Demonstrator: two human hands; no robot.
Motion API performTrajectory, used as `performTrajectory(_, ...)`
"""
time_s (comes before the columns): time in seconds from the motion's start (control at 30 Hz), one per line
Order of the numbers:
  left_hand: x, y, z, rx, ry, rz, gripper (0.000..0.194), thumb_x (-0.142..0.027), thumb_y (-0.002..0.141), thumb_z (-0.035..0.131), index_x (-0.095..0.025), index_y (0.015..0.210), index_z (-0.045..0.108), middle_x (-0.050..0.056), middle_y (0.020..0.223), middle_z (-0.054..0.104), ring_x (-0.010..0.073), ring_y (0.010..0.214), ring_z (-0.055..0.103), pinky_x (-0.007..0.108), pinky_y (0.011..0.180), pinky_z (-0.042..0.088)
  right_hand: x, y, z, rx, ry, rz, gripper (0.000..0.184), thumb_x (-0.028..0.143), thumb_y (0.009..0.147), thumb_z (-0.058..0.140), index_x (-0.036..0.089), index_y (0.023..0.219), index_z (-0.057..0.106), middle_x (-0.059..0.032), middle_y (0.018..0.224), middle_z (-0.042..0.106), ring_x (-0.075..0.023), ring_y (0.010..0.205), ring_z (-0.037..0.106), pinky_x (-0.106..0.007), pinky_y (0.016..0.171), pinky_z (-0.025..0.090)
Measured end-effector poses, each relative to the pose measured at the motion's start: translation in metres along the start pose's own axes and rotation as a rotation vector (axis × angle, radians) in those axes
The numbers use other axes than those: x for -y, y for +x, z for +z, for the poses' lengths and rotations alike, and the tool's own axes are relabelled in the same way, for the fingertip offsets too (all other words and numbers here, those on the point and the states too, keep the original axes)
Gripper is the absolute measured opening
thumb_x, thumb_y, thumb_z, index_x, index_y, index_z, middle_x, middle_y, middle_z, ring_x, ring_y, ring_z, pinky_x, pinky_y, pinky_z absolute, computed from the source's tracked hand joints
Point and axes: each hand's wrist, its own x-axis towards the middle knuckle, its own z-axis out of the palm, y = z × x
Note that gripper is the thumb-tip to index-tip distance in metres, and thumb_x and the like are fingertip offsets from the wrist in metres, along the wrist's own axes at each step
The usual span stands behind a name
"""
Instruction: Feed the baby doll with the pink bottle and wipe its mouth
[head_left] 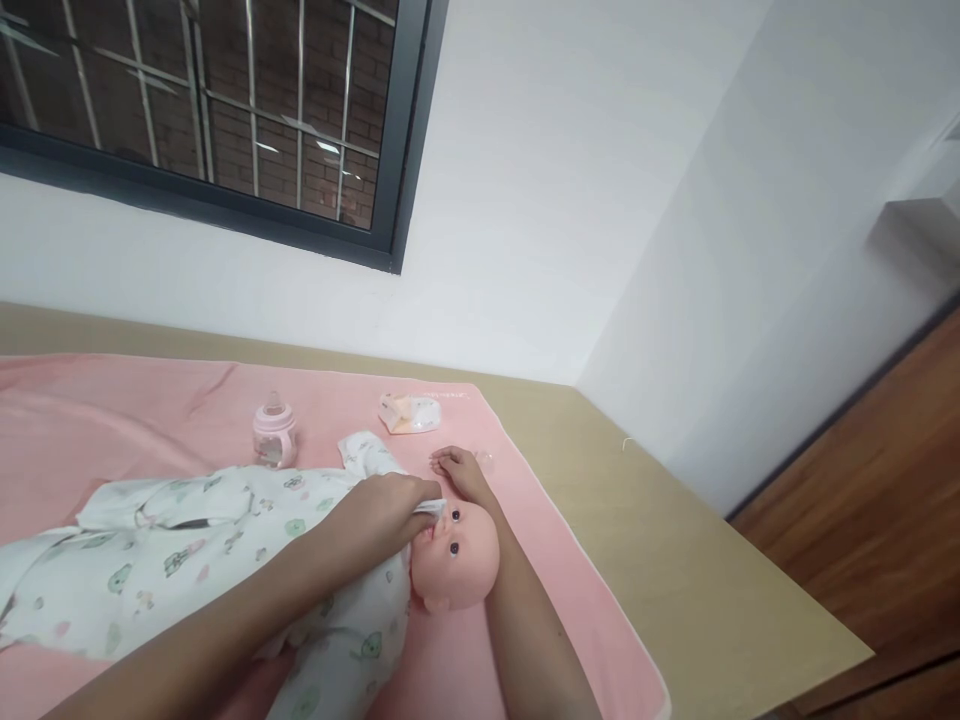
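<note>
A baby doll (461, 580) lies on its back, wearing a white printed outfit (225, 540). Its head points to the right. My left hand (390, 505) reaches across the doll's chest and pinches a folded white wipe or cloth (430, 507) at its mouth. Past the top of the head curves my right forearm, and my right hand (457, 468) rests on the pink mat (555, 560) just beyond the face. Its fingers are loosely stretched out and hold nothing I can see. Near the right wrist lies a small clear object (484, 461), too faint to name.
A pink baby bottle (275, 432) with a handle stands beyond the doll's body. To its right sits a small, partly clear packet (410, 412). The mat covers a wooden surface (675, 560) that ends at the right. Behind are a white wall (525, 220) and a barred window (225, 110).
</note>
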Motion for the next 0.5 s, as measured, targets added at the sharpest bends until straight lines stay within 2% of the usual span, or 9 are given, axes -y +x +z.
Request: performTrajectory(0.5, -0.011, -0.004, -0.007, 0.052, 0.027, -0.036, 0.014, -0.015, 0.075, 0.041, -0.018, 0.064, 0.032, -0.001, 0.061, 0.046, 0.0159, 0.060, 0.045, 0.027, 0.053, 0.023, -0.002, 0.001, -0.001, 0.005, 0.001, -0.004, 0.013, 0.026, 0.065, 0.057, 0.017, 0.074, 0.062, -0.0032, 0.071, 0.064, -0.0166, 0.075, 0.061, -0.034, 0.081, 0.049)
